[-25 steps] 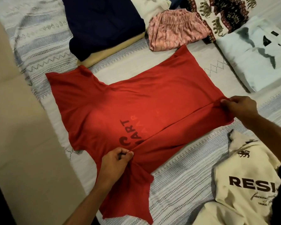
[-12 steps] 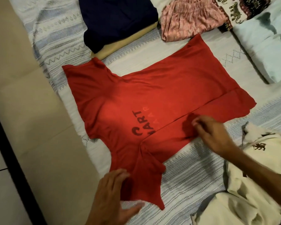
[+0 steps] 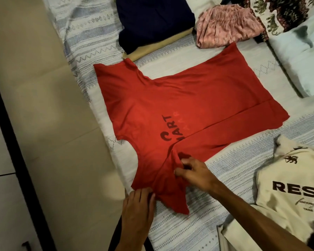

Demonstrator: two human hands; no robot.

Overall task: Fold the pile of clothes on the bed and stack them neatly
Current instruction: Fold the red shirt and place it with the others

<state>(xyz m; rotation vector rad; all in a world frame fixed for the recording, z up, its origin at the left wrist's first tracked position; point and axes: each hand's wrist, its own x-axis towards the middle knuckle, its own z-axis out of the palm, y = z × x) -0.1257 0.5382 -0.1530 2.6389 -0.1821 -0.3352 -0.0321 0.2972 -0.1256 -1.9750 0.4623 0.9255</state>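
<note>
Red T-shirt (image 3: 188,105): flat at bed (image 3: 216,230) centre, near side folded in; sleeve still out at 6 o'clock.
My hands: left hand (image 3: 137,207) flat on sleeve; right hand (image 3: 194,171) pinching it.
Done: navy stack (image 3: 152,20) at 12 o'clock.
Left: cream shirt (image 3: 288,187) at 4 o'clock.

left hand (image 3: 137,203) flat, fingers straight, right hand (image 3: 194,172) seemingly pinching, fingers curled
</note>
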